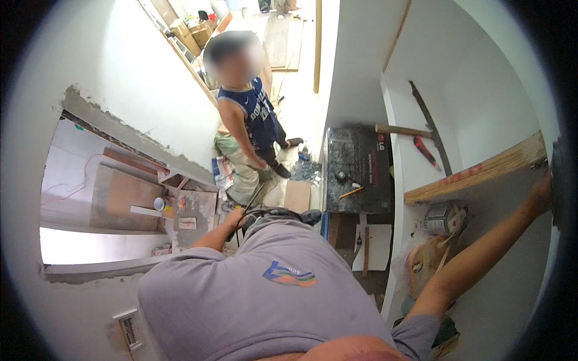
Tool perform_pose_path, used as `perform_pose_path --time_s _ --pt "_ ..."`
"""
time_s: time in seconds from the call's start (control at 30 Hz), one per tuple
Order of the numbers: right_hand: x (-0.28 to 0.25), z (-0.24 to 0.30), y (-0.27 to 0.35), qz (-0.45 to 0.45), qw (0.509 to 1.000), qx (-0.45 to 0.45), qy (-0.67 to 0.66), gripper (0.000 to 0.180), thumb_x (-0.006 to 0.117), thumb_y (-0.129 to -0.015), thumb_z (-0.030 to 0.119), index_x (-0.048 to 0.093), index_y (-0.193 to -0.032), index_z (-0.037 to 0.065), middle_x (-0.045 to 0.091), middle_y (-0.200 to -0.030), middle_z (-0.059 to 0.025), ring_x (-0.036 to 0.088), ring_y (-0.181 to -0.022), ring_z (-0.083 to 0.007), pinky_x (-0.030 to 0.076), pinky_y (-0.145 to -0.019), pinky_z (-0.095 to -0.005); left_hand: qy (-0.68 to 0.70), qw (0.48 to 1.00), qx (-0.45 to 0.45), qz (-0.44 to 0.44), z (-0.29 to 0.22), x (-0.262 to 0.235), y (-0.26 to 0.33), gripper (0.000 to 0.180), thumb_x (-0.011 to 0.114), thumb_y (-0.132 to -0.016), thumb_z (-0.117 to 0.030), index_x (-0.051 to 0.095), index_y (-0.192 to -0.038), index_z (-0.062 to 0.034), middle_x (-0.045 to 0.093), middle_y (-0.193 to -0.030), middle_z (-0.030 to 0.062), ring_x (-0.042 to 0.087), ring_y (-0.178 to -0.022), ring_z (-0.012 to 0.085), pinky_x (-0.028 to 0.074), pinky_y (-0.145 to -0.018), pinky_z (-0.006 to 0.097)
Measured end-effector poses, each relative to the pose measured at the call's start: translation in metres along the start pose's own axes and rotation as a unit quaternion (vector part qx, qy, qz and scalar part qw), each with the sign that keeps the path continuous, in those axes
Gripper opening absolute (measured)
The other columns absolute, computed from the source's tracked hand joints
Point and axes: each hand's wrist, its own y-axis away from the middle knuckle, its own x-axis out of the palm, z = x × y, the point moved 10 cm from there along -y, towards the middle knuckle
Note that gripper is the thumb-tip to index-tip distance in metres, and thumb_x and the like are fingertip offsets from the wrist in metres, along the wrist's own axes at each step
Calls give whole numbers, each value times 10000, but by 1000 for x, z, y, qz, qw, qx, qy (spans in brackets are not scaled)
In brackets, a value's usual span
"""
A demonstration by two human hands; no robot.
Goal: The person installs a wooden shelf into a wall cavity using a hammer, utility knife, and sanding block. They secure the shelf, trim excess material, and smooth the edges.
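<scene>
Wht shelving (406, 108), R hand (543, 191) nr wood plank (481, 167)

A black box (358, 147) carries a yellow pencil (351, 192) and a dark, seemingly round object (341, 177).

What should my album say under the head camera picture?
Right hand near a wooden board's end, while a person in a blue jersey stands farther off.

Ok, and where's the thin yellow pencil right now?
In the head view, right of centre, the thin yellow pencil lies on the large black rectangular box, just below the small dark round object in the picture.
</scene>
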Motion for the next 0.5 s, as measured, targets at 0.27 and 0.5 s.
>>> perform_pose_path --time_s 0.27,0.5 --pt "-4 -4 7 11 977 164 -138 326 476 -1062 140 633 -1313 5 658 -1307 -184 639 -1210 -258 500 -1052 -366 17 979 -91 182 -2 -12 -86 237 650 -873 -218 705 -961 -5 687 -718 167 670 -597 297 528 -567 448" --pt "6 -5 19 10 908 349 -232 384 515 -1052 230 633 -1294 -44 643 -1318 -212 605 -1254 -286 462 -1101 -387 -107 981 101 127 -71 -28 -143 236 692 -845 -262 704 -1000 -85 705 -850 188 671 -770 367 528 -690 465"
